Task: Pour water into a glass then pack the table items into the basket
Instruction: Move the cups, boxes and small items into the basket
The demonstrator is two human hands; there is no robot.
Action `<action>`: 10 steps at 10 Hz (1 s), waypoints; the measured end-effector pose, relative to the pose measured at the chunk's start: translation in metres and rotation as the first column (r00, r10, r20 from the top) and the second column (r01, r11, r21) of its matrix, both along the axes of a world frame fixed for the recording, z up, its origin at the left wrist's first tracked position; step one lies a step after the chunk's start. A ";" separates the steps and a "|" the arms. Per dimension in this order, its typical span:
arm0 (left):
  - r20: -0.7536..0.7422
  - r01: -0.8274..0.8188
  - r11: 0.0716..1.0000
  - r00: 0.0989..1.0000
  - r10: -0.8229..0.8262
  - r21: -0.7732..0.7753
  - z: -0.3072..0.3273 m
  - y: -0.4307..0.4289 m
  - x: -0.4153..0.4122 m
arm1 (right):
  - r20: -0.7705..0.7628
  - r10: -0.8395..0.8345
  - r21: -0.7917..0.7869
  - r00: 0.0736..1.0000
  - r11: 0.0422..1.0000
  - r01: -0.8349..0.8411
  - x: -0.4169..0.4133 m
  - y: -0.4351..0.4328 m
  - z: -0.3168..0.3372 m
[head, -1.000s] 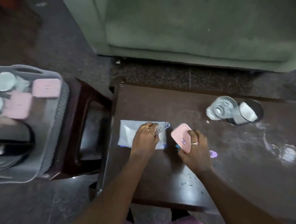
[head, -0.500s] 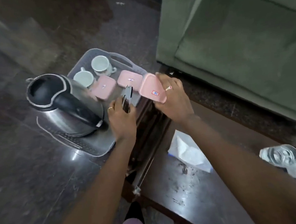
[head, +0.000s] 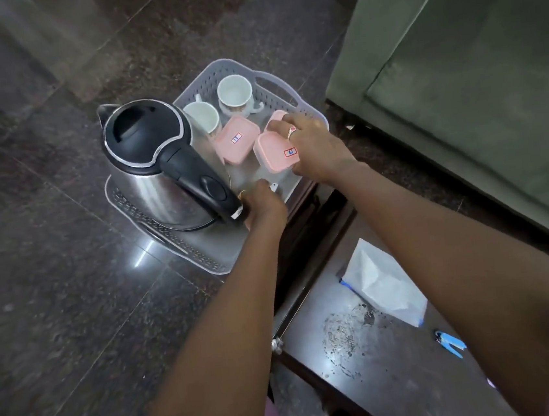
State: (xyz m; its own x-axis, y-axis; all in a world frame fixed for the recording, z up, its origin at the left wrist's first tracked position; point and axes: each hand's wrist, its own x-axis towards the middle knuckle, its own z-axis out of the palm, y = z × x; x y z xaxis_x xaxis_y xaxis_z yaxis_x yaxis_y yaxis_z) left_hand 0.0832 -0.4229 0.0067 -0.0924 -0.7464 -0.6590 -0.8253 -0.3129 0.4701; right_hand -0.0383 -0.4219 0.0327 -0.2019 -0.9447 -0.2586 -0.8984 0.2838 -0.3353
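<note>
While half a second ago it hung above, the pink box point(head: 275, 151) now sits low inside the basket point(head: 302, 103), right hand point(head: 314, 149) fingers clamping its labelled lid; left hand point(head: 262, 205) curled, perhaps around something small.

A single head-worn view looks steeply down and forward from above the basket point(head: 290, 85), close enough that both forearms fill the lower frame. The basket sits just above centre; the table point(head: 394, 364) lies below-right of it, the sofa point(head: 477, 85) to its right.
</note>
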 end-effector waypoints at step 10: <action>0.000 -0.016 0.999 1.000 0.016 -0.034 -0.012 0.004 0.004 | -0.274 0.087 0.024 0.958 0.996 -0.083 0.030 -0.028 -0.040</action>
